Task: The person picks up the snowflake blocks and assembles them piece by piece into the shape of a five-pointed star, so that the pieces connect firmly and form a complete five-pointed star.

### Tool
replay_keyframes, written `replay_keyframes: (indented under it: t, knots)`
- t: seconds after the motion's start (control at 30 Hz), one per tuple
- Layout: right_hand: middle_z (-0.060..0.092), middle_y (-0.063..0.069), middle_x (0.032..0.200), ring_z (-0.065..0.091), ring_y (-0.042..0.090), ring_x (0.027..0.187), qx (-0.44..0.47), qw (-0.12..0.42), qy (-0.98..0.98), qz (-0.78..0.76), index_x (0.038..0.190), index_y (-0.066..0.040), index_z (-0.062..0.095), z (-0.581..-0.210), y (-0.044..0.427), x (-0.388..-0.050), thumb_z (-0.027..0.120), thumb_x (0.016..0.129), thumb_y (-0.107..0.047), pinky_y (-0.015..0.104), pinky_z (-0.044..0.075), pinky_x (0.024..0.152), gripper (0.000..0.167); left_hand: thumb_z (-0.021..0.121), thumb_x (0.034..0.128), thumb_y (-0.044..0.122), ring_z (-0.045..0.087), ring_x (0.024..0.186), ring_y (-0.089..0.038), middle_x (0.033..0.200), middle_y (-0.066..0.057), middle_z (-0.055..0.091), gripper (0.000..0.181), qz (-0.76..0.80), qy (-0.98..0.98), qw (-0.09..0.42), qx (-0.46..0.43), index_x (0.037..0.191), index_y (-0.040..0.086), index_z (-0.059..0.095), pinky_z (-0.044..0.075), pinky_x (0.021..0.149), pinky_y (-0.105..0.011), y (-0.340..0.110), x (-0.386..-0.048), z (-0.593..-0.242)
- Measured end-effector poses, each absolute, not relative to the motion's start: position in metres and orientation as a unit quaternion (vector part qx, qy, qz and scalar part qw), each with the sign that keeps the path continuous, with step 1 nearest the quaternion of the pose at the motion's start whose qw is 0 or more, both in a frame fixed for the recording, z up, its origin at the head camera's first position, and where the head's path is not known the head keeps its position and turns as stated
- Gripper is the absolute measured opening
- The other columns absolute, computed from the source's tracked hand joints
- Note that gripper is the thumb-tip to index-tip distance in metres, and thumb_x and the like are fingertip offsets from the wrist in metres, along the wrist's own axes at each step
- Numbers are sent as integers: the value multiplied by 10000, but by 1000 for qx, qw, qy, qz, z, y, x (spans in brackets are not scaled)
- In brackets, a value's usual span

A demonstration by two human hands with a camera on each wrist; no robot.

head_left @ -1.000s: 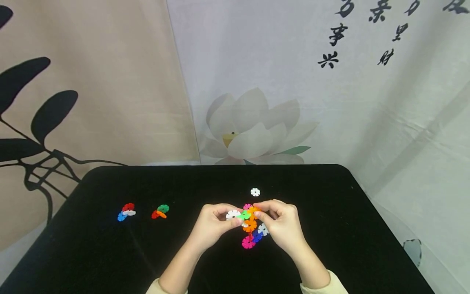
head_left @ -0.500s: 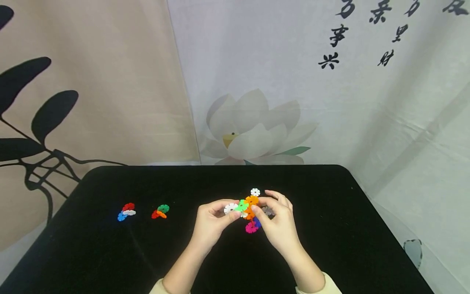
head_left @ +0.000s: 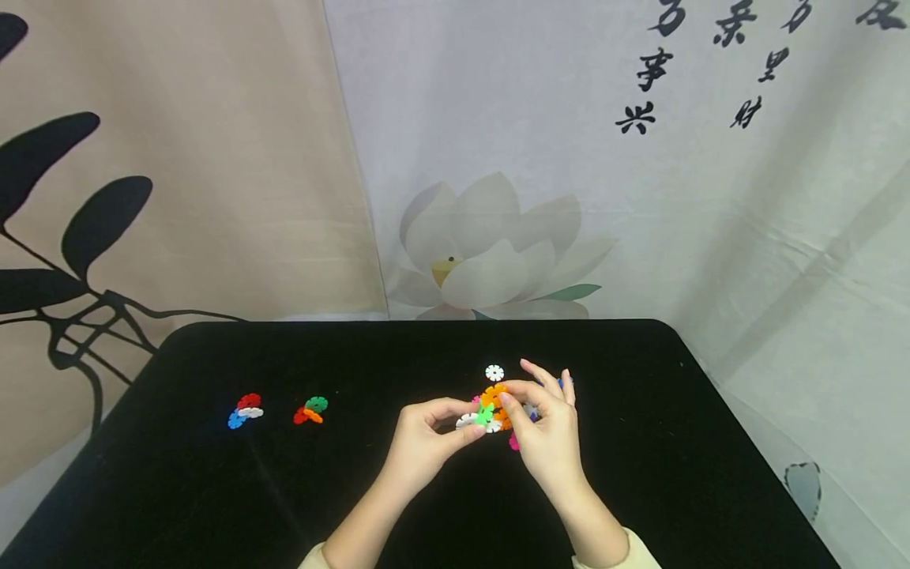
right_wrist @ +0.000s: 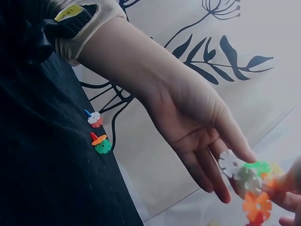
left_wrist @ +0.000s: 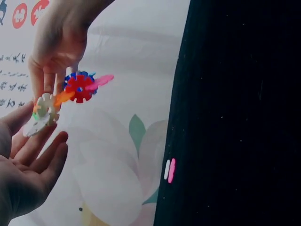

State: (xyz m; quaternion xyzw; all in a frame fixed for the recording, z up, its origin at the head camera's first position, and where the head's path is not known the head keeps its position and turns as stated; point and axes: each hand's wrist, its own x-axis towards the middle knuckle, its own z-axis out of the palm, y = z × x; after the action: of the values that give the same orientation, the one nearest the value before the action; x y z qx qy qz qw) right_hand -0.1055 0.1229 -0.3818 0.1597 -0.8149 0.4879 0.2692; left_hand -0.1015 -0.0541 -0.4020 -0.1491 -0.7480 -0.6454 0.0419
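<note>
In the head view my left hand (head_left: 426, 438) pinches the white end of a chain of notched, interlocking plastic snowflake discs between thumb and fingers. A green disc (head_left: 486, 415) joins that end to an orange disc (head_left: 494, 394), which the thumb and index finger of my right hand (head_left: 550, 435) pinch. Other right fingers stand spread out. The chain is held above the table. Its far part, with a red disc (left_wrist: 80, 89) and blue and pink discs, shows in the left wrist view; my right hand partly hides it in the head view.
A loose white disc (head_left: 494, 372) lies on the black table (head_left: 235, 490) beyond my hands, with a pink disc (left_wrist: 172, 170) near it. To the left lie two small joined clusters, one red, white and blue (head_left: 250, 412), one green, orange and red (head_left: 313, 414).
The chain has been raised and turned. Its pink and blue end, formerly hanging toward me, has swung rightward behind my right hand. Both hands have shifted slightly, and right fingers have spread.
</note>
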Motion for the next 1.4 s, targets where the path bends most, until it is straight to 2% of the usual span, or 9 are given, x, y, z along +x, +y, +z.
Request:
replay_keyframes:
  t: [0.27, 0.57, 0.7, 0.8, 0.87, 1.0, 1.2, 1.3, 1.4]
  knots:
    - [663, -5, 887, 534, 191, 1042, 150, 299, -807, 487, 958, -59, 722, -385, 125, -108, 707, 836, 21, 543, 78, 1103, 147, 738, 857, 207, 662, 941, -123, 1066, 19, 701, 266, -625, -756, -3, -192, 1098, 98, 709, 526, 815, -293, -70, -107, -396]
    - [672, 73, 848, 566, 194, 937, 161, 345, -794, 474, 980, -23, 726, -386, 137, -115, 699, 833, 46, 531, 170, 1101, 164, 601, 954, 226, 630, 1036, -183, 1113, -107, 672, 306, -609, -788, 47, -83, 1167, 8, 631, 490, 873, -273, -165, -135, -402]
    - [688, 98, 847, 566, 201, 945, 171, 351, -789, 474, 993, -21, 729, -385, 140, -116, 699, 837, 37, 551, 181, 1093, 169, 543, 984, 315, 535, 1176, -300, 1269, -173, 579, 414, -543, -839, 38, -2, 1272, 20, 572, 448, 948, -425, -205, -141, -419]
    - [695, 103, 843, 564, 201, 945, 177, 352, -787, 475, 997, -22, 732, -383, 141, -116, 707, 824, 51, 564, 193, 1082, 189, 507, 999, 313, 383, 1277, -438, 1401, -266, 417, 488, -489, -871, 1, 38, 1366, -7, 469, 357, 982, -589, -225, -142, -431]
    - [699, 99, 837, 566, 198, 938, 179, 352, -785, 476, 999, -25, 736, -382, 141, -115, 717, 809, 62, 569, 200, 1077, 209, 500, 1000, 267, 314, 1285, -505, 1431, -316, 331, 510, -456, -888, -25, 53, 1397, -39, 404, 312, 981, -641, -234, -141, -437]
    - [701, 72, 820, 571, 195, 922, 183, 350, -784, 479, 1005, -37, 740, -381, 140, -114, 731, 784, 82, 571, 204, 1072, 251, 524, 978, 201, 365, 1216, -538, 1381, -356, 357, 522, -432, -898, -47, 74, 1383, -93, 378, 363, 932, -631, -243, -140, -446]
    - [704, 55, 820, 573, 188, 921, 189, 340, -788, 477, 1009, -54, 741, -380, 140, -113, 743, 782, 61, 559, 202, 1077, 254, 583, 935, 147, 555, 977, -420, 1127, -312, 565, 416, -434, -895, -47, 96, 1239, -129, 517, 479, 788, -507, -245, -139, -450]
    - [708, 31, 818, 577, 186, 913, 193, 338, -790, 473, 1001, -53, 742, -380, 139, -112, 742, 783, 61, 548, 208, 1079, 246, 591, 933, 144, 568, 936, -393, 1070, -284, 599, 339, -434, -893, -48, 108, 1149, -118, 588, 489, 747, -486, -246, -139, -451]
    - [707, 5, 814, 580, 188, 901, 200, 337, -790, 472, 995, -54, 743, -379, 139, -111, 742, 783, 62, 547, 215, 1075, 242, 582, 952, 194, 560, 943, -380, 1077, -267, 600, 351, -453, -882, -47, 119, 1147, -97, 599, 488, 739, -466, -245, -139, -450]
